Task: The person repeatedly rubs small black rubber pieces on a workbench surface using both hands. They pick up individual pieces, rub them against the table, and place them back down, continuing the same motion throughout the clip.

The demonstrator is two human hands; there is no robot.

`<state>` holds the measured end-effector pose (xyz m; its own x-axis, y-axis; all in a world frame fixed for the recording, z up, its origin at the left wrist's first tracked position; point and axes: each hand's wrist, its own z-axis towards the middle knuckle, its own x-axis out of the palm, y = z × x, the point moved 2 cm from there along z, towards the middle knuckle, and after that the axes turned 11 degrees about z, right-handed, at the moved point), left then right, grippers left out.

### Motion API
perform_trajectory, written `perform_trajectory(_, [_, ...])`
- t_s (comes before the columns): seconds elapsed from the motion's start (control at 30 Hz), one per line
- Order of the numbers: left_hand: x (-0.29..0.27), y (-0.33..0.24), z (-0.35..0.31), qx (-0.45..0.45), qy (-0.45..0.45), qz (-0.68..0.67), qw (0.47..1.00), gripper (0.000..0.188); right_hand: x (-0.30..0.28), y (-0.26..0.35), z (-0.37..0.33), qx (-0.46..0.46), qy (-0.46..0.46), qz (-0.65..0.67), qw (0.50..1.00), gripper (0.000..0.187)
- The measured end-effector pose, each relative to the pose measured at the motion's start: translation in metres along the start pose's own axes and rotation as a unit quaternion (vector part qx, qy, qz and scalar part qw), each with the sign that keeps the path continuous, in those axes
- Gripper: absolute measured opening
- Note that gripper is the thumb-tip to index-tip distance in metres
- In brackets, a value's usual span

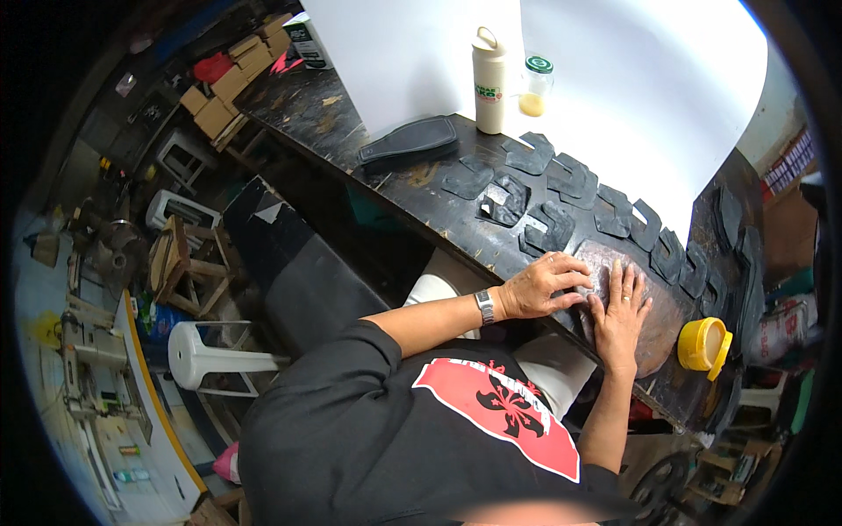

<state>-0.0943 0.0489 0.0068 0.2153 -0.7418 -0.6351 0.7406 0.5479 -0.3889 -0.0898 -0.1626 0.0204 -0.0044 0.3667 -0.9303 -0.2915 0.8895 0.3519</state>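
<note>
On the dark workbench, a brownish, shiny flat slab lies at the near edge. My right hand rests flat on it, fingers spread. My left hand, with a watch at its wrist, is at the slab's left edge. Its fingers are bent and drawn together beside my right thumb, and whatever they pinch is hidden. Just beyond both hands lie several black cut pieces of sheet material, some with slots. One shiny black piece lies among them, left of the slab.
Right of the slab stands a yellow tub. A cream bottle and a green-lidded jar stand at the back before white sheets. A black sole-shaped piece lies to the left. A white stool stands on the floor.
</note>
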Motion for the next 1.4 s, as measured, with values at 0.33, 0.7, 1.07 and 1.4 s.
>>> perform_trajectory(0.33, [-0.014, -0.008, -0.013, -0.094, -0.025, -0.173, 0.980, 0.024, 0.000, 0.005, -0.004, 0.014, 0.045, -0.005, 0.999, 0.072])
perform_trajectory(0.7, [-0.113, 0.035, -0.146, -0.181, -0.035, -0.093, 0.978, 0.014, 0.012, -0.012, 0.005, 0.163, -0.022, -0.042, 0.986, 0.070])
perform_trajectory(1.07, [-0.149, 0.071, -0.234, -0.337, -0.127, -0.038, 0.932, 0.012, 0.016, -0.019, 0.017, 0.240, -0.072, -0.048, 0.967, 0.072])
perform_trajectory(1.4, [-0.183, 0.086, -0.292, -0.425, -0.124, -0.020, 0.897, 0.013, 0.015, -0.019, 0.022, 0.271, -0.065, -0.071, 0.958, 0.071])
